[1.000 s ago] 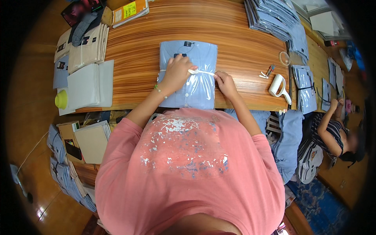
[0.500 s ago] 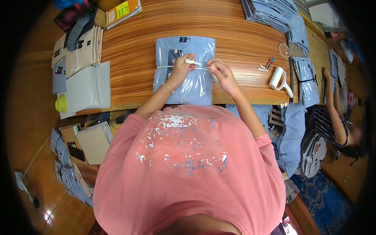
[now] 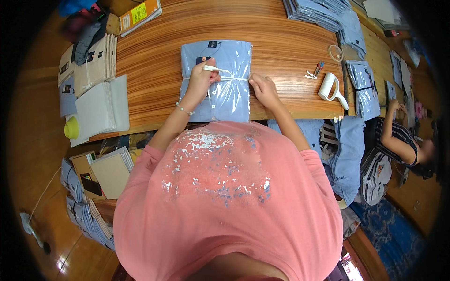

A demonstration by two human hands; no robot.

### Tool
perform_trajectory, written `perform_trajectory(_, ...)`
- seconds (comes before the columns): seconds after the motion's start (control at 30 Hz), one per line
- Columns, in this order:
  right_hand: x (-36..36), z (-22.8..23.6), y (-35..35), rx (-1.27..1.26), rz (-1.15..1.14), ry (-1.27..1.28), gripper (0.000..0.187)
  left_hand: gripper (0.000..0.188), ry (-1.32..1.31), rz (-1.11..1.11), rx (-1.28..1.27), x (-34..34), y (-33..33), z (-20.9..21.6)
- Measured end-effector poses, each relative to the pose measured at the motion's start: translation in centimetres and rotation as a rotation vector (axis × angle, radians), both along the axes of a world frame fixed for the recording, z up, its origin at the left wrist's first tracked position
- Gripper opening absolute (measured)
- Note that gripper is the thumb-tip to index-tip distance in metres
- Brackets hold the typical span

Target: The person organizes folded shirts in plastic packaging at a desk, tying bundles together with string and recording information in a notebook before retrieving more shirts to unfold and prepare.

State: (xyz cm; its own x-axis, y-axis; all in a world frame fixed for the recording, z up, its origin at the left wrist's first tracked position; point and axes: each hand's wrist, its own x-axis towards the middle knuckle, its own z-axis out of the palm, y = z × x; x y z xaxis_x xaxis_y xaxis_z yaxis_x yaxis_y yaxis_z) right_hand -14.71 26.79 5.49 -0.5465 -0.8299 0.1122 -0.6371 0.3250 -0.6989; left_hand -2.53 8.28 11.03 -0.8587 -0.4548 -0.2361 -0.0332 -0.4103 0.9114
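Observation:
A folded light-blue shirt [image 3: 232,56] in clear, shiny plastic lies on the wooden table in front of me; whether more lie beneath it is hard to tell. Around its middle runs a white cord [image 3: 235,79], crossing from side to side. My left hand [image 3: 201,82] is closed over the left half of the shirt, with a loose length of the cord poking out between thumb and fingers. At the shirt's right edge, my right hand [image 3: 266,91] pinches the cord where it reaches the side. A dark tag is partly hidden behind my left hand.
To the right lie a white lint roller [image 3: 331,89], a small red-and-blue cutter [image 3: 318,69] and a tape ring [image 3: 335,53]. Bagged blue shirts [image 3: 318,16] are stacked far right, beige ones [image 3: 96,61] at left. Another person [image 3: 398,140] works at the right.
My right hand has come down to the shirt's right edge. My left hand has shifted slightly left and up. The whole view has shifted a little.

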Motion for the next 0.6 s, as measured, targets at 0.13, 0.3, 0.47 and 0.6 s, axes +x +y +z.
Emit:
perform_trajectory(0.13, 0.9, -1.6, -0.5, -0.003, -0.118, -0.342, 0.021, 0.033, 0.035, 0.105, 0.273, -1.2, 0.5, 0.3)
perform_trajectory(0.3, 1.1, -1.5, -1.1, 0.166, -0.121, -0.374, 0.018, 0.02, 0.067, -0.173, -0.85, -3.9, 0.9, 1.6)
perform_trajectory(0.47, 1.4, -1.2, -1.6, 0.175, -0.103, -0.287, 0.018, 0.026, -0.098, -0.398, -1.628, -2.4, 0.8, 1.5)
perform_trajectory(0.6, 1.6, -2.4, -1.7, 0.078, -0.109, -0.28, 0.02, 0.014, -0.129, -0.546, -1.613, -3.2, 2.4, 0.4)
